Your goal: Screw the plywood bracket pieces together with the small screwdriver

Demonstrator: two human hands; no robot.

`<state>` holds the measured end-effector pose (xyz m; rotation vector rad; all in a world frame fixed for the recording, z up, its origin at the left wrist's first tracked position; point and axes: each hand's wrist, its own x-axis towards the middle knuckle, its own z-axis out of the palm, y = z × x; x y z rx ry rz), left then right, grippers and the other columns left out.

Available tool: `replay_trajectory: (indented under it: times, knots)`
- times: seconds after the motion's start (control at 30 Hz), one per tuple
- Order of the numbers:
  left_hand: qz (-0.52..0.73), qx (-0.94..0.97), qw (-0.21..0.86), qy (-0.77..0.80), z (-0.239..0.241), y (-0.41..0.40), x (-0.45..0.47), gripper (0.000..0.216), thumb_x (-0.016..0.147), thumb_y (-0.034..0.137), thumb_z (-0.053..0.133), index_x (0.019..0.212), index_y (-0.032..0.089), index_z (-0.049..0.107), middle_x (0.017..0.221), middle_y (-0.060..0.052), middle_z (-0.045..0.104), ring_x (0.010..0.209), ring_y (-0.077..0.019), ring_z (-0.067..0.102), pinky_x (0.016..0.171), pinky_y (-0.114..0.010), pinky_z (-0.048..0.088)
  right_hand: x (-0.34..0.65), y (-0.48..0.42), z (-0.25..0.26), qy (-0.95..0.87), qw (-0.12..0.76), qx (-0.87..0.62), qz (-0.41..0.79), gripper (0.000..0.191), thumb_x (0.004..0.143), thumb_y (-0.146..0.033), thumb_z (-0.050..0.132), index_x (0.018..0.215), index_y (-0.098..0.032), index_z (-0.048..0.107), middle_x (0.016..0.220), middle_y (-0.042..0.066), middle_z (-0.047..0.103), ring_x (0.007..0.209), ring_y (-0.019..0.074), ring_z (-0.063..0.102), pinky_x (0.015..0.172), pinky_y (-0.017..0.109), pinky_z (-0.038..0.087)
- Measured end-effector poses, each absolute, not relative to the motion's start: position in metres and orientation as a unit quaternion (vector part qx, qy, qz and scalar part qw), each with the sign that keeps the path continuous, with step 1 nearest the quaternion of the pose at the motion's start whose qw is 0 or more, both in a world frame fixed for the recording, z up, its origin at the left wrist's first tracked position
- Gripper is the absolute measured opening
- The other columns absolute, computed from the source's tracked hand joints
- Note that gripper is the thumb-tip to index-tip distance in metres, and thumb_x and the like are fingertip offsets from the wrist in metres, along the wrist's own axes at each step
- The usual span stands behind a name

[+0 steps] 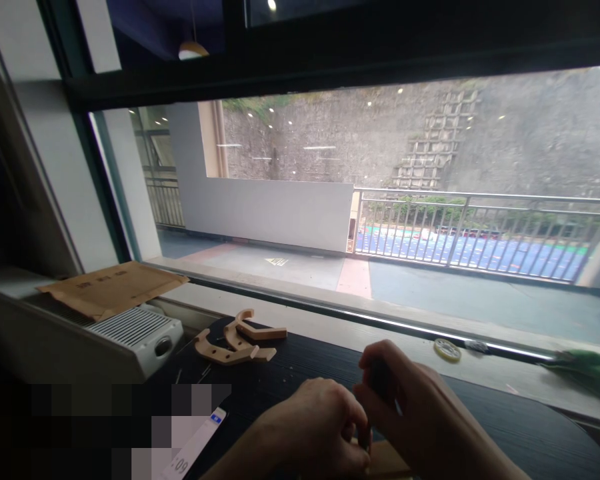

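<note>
My right hand (420, 400) is closed round a dark handle (379, 379), mostly hidden by the fingers, so its kind cannot be told. Just left of it, my left hand (315, 427) is closed, thumb and fingers pinched together; what they hold is hidden. Both hands meet above a light wooden piece (387, 460) at the bottom edge, largely covered by them. Further back on the dark table lie several curved wooden pieces (225, 353) with drilled holes. Small thin metal bits, perhaps screws (206, 369), lie beside them.
A lit phone (197, 443) lies left of my left arm. A brown paper envelope (115, 287) rests on a white vented unit (145, 330). Along the windowsill are a yellow-rimmed tape roll (447, 351), a small clear item (476, 347) and something green (587, 373).
</note>
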<state>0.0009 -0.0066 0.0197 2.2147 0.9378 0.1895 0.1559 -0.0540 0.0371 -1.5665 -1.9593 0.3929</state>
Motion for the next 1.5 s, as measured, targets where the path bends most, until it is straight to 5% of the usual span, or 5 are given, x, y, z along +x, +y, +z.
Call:
replay_trajectory:
  times: [0.13,0.43,0.7,1.3,1.5]
  knots:
    - [0.064,0.858,0.360,0.361,0.024,-0.008,0.001,0.008,0.061,0.026,0.064,0.063,0.020,0.068,0.054,0.006,0.050,0.051,-0.0076,0.047,0.043,-0.014,0.028,0.156,-0.062,0.044,-0.766,0.285,-0.544,0.189,0.018,0.081,-0.020,0.046,0.097,-0.025,0.052,0.069,-0.004,0.063,0.057,0.0105,0.053,0.053,0.021,0.037]
    - [0.064,0.860,0.358,0.358,0.018,-0.007,0.001,0.012,0.061,0.026,0.063,0.069,0.023,0.072,0.060,0.006,0.058,0.056,-0.0087,0.052,0.048,-0.015,0.033,0.157,-0.050,0.031,-0.724,0.301,-0.612,0.103,0.013,0.086,-0.035,0.046,0.089,-0.022,0.046,0.063,-0.002,0.057,0.055,0.0131,0.050,0.051,0.024,0.036]
    - [0.040,0.876,0.318,0.361,0.032,-0.010,0.002,0.017,0.064,0.032,0.062,0.058,0.017,0.061,0.051,0.006,0.044,0.047,-0.0076,0.040,0.041,-0.017,0.025,0.152,-0.065,0.046,-0.776,0.278,-0.533,0.191,0.018,0.081,-0.020,0.048,0.097,-0.026,0.055,0.070,-0.004,0.065,0.058,0.0110,0.056,0.052,0.021,0.038]
    - [0.044,0.862,0.350,0.363,0.023,-0.008,0.001,0.012,0.063,0.028,0.063,0.068,0.021,0.071,0.054,0.006,0.051,0.051,-0.0083,0.047,0.044,-0.016,0.030,0.156,-0.064,0.045,-0.768,0.307,-0.547,0.132,0.011,0.083,-0.025,0.047,0.089,-0.024,0.056,0.058,-0.005,0.058,0.050,0.0103,0.050,0.048,0.021,0.035]
    - [0.062,0.880,0.336,0.331,0.014,-0.005,0.000,0.014,0.065,0.028,0.065,0.075,0.024,0.074,0.066,0.005,0.063,0.060,-0.0099,0.055,0.051,-0.015,0.036,0.157,-0.051,0.031,-0.720,0.330,-0.601,0.106,0.013,0.089,-0.034,0.042,0.084,-0.023,0.046,0.058,-0.005,0.053,0.051,0.0118,0.047,0.049,0.023,0.034]
